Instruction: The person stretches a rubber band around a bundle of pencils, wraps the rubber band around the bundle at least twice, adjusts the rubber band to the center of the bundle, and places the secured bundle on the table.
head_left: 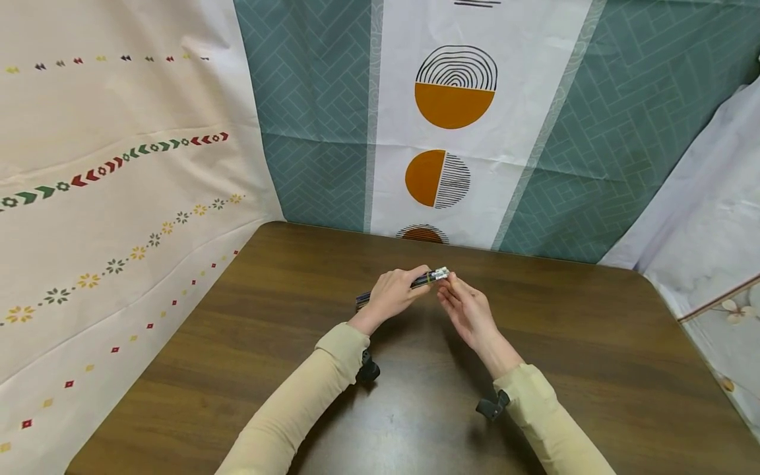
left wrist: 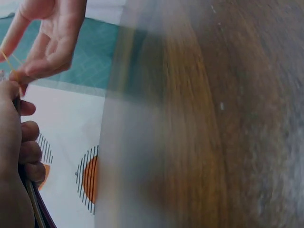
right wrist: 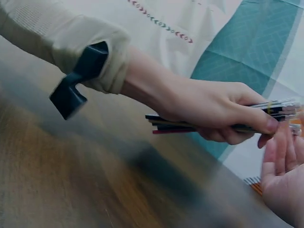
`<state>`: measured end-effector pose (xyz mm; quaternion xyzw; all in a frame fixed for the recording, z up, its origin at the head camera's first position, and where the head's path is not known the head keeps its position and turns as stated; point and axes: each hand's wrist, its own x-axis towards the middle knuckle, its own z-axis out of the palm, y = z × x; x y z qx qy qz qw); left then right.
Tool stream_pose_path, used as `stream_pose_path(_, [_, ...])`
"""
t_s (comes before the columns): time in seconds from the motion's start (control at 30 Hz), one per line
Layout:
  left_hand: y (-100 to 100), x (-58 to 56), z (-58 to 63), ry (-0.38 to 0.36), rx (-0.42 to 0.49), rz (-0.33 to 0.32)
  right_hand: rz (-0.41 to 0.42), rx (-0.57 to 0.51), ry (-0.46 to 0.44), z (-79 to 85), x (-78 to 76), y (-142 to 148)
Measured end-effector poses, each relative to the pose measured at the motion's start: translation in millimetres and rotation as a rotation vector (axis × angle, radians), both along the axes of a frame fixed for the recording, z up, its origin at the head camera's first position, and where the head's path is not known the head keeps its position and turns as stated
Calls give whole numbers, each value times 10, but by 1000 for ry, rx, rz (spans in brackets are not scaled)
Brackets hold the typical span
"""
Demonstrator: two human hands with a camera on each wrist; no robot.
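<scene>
My left hand (head_left: pixel 392 292) grips a bundle of slim dark pencils (head_left: pixel 422 280), held above the table with the whitish ends toward the right. The bundle's other ends stick out behind the hand, one of them magenta in the right wrist view. Around the pencils near the whitish ends sits a thin yellow rubber band (right wrist: pixel 270 108). My right hand (head_left: pixel 469 310) is at those ends, palm turned toward the bundle. In the left wrist view its fingers (left wrist: pixel 45 66) hold a stretched yellow strand of the band. The left fingers (left wrist: pixel 31 152) curl round the pencils.
Beneath both hands lies a brown wooden table (head_left: pixel 237 369). A patterned teal and white curtain (head_left: pixel 320 132) hangs along its far edge, with a cream cloth (head_left: pixel 119 198) on the left and a whitish cloth (head_left: pixel 712 264) on the right. Dark mounts (head_left: pixel 367 368) are strapped at both wrists.
</scene>
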<state>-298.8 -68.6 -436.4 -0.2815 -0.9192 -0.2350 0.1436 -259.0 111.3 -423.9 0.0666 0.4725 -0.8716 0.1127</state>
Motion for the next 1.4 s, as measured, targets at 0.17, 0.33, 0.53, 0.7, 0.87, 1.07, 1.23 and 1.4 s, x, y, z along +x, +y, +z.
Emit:
stream_pose_path(0.17, [-14,2,36,-24,-67,-45,67,67,8,0,-14,72])
stream_pose_path(0.33, [-17,-14,83,-96,-174,-96,112,207,23,-53,-4,139])
stream_pose_path(0.53, [-18,-23,106,-157,-301,-201,129,451,43,-123,-15,184])
stream_pose_path(0.7, [2,-1,108,-161,-361,-234,189,687,130,-138,-57,216])
stream_pose_path(0.87, [38,16,106,-177,-353,-238,217,814,216,-102,-109,250])
stream_pose_path(1.07, [43,-11,109,-219,-305,-251,274,777,327,-62,-129,375])
stream_pose_path(1.23, [33,-22,119,-271,-300,-243,317,764,439,-83,-112,431])
stream_pose_path(1.4, [36,-15,113,-259,-341,-211,274,762,462,-124,-86,417])
